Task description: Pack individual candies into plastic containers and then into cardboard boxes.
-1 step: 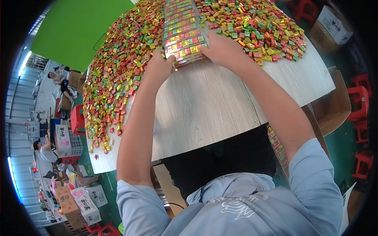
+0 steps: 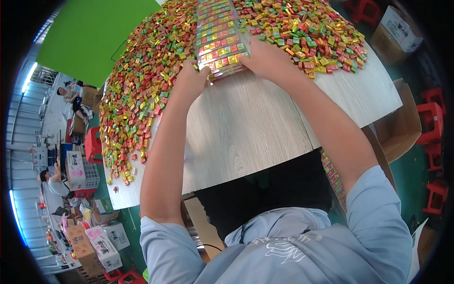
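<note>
A long clear plastic tray (image 2: 218, 37) lies on the table, filled with crosswise rows of small red, yellow and green wrapped blocks that look like sweets. My left hand (image 2: 191, 79) grips its near left corner, thumb on the edge and fingers curled at the side. At the near right corner, my right hand (image 2: 266, 57) holds the opposite edge with the thumb over the top. The undersides of my fingers are hidden. Loose wrapped sweets in the same colours form a big heap (image 2: 142, 78) left of the tray and another heap (image 2: 312, 33) to its right.
The pale wood-grain table (image 2: 241, 128) ends just before my body. An open cardboard box (image 2: 399, 123) stands beyond its right edge, near red stools (image 2: 430, 124). A green panel (image 2: 90, 38) rises at the far left. Two people sit off to the left among cartons (image 2: 81, 169).
</note>
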`<state>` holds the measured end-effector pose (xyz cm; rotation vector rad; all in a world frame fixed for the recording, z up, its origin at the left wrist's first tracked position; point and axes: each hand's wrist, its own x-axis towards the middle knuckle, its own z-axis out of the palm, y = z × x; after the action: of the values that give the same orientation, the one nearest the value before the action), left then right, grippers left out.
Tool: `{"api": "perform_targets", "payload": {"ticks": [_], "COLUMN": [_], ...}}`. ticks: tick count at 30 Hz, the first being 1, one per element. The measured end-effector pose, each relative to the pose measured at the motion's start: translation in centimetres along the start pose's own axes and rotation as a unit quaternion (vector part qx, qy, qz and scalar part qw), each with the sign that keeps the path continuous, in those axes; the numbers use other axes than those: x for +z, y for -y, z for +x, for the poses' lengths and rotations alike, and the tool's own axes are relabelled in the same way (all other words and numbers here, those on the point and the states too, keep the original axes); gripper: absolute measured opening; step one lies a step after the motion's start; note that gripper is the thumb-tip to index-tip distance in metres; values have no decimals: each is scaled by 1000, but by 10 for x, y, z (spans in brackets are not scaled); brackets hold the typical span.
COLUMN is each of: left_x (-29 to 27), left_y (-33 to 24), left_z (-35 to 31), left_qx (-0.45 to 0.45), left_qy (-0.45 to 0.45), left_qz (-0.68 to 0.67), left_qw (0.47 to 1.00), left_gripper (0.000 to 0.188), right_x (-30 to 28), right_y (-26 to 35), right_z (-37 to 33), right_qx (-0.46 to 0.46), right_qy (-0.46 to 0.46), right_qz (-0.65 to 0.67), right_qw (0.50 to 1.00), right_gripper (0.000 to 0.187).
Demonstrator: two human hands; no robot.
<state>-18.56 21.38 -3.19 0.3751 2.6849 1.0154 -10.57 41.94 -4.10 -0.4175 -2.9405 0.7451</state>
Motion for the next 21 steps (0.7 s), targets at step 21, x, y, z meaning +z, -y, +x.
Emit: {"api": "perform_targets", "payload": {"ticks": [21], "left_x": [-4], "left_y": [14], "left_z": [-68], "left_qx": [-49], "left_qy": [206], "left_qz": [-306], "left_qw": [928], "left_gripper": [39], "right_x": [3], "right_y": [-25], "right_z": [-75], "right_qx": [2], "right_qy": [-61], "right_qz": [289], "right_qw": [955], "right_gripper": [62]}}
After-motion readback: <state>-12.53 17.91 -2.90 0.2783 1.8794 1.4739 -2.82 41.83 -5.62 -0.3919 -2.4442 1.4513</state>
